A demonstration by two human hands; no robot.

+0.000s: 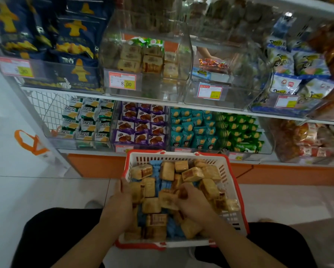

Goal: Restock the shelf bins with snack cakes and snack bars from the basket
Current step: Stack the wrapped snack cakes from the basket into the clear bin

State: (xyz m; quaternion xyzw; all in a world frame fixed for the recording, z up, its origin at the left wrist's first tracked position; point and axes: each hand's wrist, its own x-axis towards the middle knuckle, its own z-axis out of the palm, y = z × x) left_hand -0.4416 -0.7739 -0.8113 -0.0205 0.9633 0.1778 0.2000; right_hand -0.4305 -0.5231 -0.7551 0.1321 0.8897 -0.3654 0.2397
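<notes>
Down at the basket [234,182] on the floor before the shelf: both hands apart, buried in tan snack cakes [191,174]. Left hand [121,206] cupped along left wall, gathering cakes; right hand [193,204] closed on one cake mid-basket. Clear bin [143,66] above, half stocked with matching cakes, likely the target.

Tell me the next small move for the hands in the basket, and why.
Probably lift a handful of snack cakes up to the clear bin marked 8.00. Both the left hand and right hand are already down among them in the basket, and that bin holds matching tan cakes with room left in front.
</notes>
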